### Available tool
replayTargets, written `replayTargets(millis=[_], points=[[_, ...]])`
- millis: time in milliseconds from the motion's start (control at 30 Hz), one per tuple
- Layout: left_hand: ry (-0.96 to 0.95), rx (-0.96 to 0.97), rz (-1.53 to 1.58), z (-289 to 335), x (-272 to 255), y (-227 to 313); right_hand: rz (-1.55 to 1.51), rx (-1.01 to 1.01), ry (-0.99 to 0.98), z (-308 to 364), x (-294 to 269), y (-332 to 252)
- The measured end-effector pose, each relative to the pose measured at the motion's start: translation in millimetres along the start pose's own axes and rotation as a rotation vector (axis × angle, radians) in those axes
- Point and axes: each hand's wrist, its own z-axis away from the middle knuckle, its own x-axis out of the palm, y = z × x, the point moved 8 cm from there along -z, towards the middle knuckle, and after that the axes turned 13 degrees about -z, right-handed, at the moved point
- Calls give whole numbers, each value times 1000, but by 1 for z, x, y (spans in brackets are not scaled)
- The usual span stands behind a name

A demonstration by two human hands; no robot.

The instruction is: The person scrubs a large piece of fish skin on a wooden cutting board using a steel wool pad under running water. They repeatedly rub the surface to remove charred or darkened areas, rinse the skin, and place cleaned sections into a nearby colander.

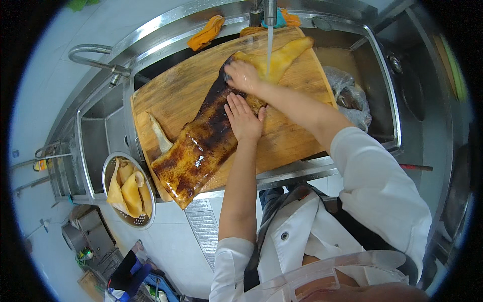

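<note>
A long sheet of animal hide that looks like singed pork skin lies wet across a big wooden cutting board. Its surface is scorched dark brown to black in the middle, and its far right end is yellow. My left hand rests flat on the charred part, fingers stretched out. Just beyond it, my right hand is on the dark upper part, blurred by motion; whether it holds anything is hidden. Beside it, water runs from a faucet onto the yellow end. A pale pointed flap sticks up at the skin's left edge.
The board spans a steel sink, where a clear plastic bag lies at right. A perforated metal bowl of yellow skin pieces stands at left. Orange cloth and a second faucet are at the back.
</note>
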Motion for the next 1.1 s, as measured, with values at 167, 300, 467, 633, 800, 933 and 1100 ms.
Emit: replayTargets(millis=[167, 300, 467, 633, 800, 933, 1100], points=[[-7, 2, 18, -1, 2, 2, 90, 16, 162, -30, -16, 40], [-10, -24, 38, 2, 5, -8, 46, 13, -54, 39, -13, 39], [-60, 3, 32, -3, -3, 2, 81, -75, 68, -15, -13, 24], [-36, 13, 26, -4, 0, 3, 163, 54, 148, -64, -4, 35], [-106, -14, 6, 3, 8, -7, 87, 3, -188, 31, 1, 28], [-63, 13, 25, 0, 0, 0, 112, 40, -53, -19, -1, 30], [-75, 23, -4, -4, -2, 2, 183, 263, 4, -78, 3, 43]])
